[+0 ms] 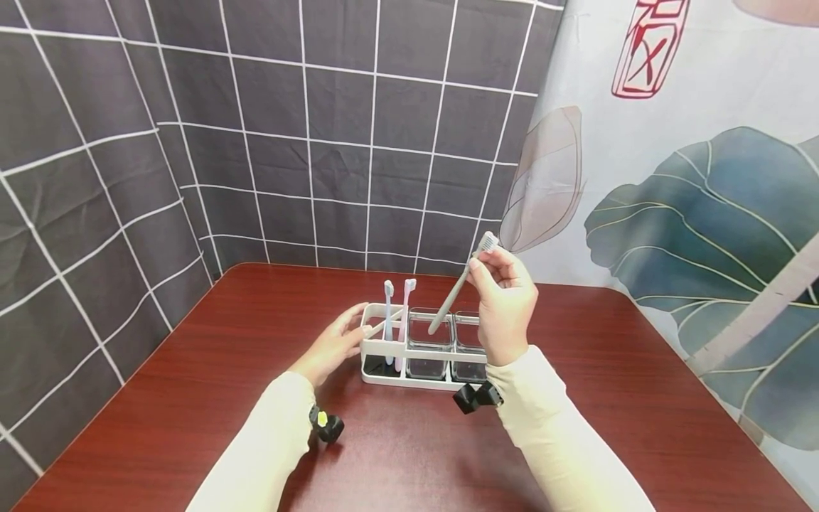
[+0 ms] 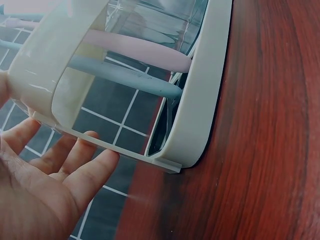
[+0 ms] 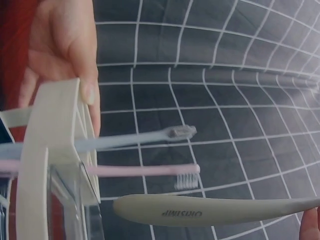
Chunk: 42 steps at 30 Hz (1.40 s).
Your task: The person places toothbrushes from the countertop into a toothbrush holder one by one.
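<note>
My right hand (image 1: 508, 302) pinches a grey-green toothbrush (image 1: 457, 290) just below its bristles, in the head view. The brush slants, handle end down, over the middle glass cup. In the right wrist view, its handle (image 3: 200, 210) is apart from the white toothbrush holder (image 3: 52, 115). At the holder's left end, my left hand (image 1: 333, 348) grips the upper rim, thumb in front. A blue toothbrush (image 1: 388, 323) and a pink toothbrush (image 1: 404, 320) stand in the left compartment, bristles up. The left wrist view shows their handle ends (image 2: 170, 90) low in the holder.
Two clear glass cups, the middle one (image 1: 427, 346) and the right one (image 1: 466, 341), sit in the holder. It stands on a reddish-brown wooden table (image 1: 211, 398). A dark grid-patterned curtain (image 1: 339, 171) and a leaf-printed cloth (image 1: 691, 249) hang behind.
</note>
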Motion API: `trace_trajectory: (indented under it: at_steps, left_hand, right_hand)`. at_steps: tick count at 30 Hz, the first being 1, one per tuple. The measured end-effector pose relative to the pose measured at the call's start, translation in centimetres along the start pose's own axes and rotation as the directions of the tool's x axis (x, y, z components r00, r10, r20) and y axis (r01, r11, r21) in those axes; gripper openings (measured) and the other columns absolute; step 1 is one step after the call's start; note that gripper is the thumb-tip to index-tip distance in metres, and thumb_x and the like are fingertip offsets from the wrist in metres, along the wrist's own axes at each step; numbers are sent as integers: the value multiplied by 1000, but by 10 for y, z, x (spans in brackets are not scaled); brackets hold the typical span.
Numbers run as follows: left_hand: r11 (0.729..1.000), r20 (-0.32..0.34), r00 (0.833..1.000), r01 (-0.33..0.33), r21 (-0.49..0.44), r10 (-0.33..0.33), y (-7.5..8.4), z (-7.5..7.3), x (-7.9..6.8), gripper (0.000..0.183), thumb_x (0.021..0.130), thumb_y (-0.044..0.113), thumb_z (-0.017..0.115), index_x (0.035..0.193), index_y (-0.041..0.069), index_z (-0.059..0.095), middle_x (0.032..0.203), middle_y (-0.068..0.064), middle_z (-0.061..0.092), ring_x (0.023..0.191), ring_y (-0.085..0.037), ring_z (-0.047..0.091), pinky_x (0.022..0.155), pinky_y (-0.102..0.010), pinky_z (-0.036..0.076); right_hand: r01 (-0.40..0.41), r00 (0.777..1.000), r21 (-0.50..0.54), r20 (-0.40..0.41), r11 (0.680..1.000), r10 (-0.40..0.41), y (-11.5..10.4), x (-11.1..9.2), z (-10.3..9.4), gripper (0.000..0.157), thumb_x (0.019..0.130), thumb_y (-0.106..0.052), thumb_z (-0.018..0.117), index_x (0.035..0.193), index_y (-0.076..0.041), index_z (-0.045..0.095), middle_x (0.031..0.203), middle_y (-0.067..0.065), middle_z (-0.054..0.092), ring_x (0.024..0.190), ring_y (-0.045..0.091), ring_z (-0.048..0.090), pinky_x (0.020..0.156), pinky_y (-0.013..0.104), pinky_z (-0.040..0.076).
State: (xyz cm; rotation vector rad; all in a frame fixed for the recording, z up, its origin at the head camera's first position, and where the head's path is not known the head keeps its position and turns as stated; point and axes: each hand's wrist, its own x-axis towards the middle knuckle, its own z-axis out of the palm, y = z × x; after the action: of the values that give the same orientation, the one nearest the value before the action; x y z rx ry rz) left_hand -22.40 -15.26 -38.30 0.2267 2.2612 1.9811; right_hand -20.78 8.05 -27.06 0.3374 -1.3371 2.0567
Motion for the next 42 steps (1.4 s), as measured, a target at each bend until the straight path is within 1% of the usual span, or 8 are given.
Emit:
trace_trajectory:
  at_steps: [4,11,19,25,29,33,37,42]
  left_hand:
    - [1000,3,1000,-8,1,8,0,0,1,55,97,18,55,148,15,34,149,-22,36,130,-37,45,104,-50,41]
    - [1000,14,1000,-10,2,10,-1,-2,1,57,97,20,56,149,14,33,149,-23,34,131,-38,43,105,-50,40]
    - [1000,-7,1000,-4,-1,4,-1,-1,1,58,97,17,55,150,12,31,149,-23,35,131,-38,44,105,-51,40]
    - [1000,-9,1000,-6,2,6,-1,0,1,57,97,16,54,150,12,31,149,-22,35,131,-38,44,105,-51,40]
    - [1000,-17,1000,0,0,0,-1,0,1,57,97,17,55,149,13,33,150,-21,35,132,-37,43,104,-51,41]
    - [1000,-13,1000,-10,-4,10,-2,1,0,57,97,18,55,149,12,33,150,-21,34,132,-37,43,104,-51,41]
    - [1000,-8,1000,-20,-14,20,-2,1,0,57,97,18,55,150,12,32,150,-21,33,134,-37,41,105,-51,40]
    - [999,-2,1000,-27,-17,27,-2,0,1,57,98,17,54,150,11,31,151,-22,32,135,-38,39,105,-52,39]
  right_hand:
    - [10,1000,0,17,1000,-10,5,-4,7,22,82,12,66,93,-7,66,84,1,66,73,10,62,68,21,57]
    - [30,999,5,30,1000,-31,12,-9,17,19,82,11,66,94,-4,66,85,2,66,74,12,61,71,22,57]
    - [-4,998,-23,55,1000,5,25,-17,26,19,82,9,67,96,-3,66,87,0,65,79,12,62,73,22,56]
    - [3,997,-49,82,999,1,35,-24,30,15,82,8,68,96,4,65,87,-2,65,82,11,63,74,19,55]
    - [13,994,-91,108,996,-3,41,-28,31,18,82,8,68,99,12,62,87,-3,66,82,9,63,75,18,54]
    - [18,992,-165,129,986,3,46,-31,30,20,82,6,68,100,12,62,87,-3,66,80,7,63,73,17,54]
    - [14,989,-214,149,977,18,51,-34,30,19,82,5,68,99,10,64,87,1,68,78,6,63,69,17,54]
    - [10,981,-266,188,964,42,57,-38,30,18,82,4,68,99,7,66,91,15,68,79,6,63,70,16,54]
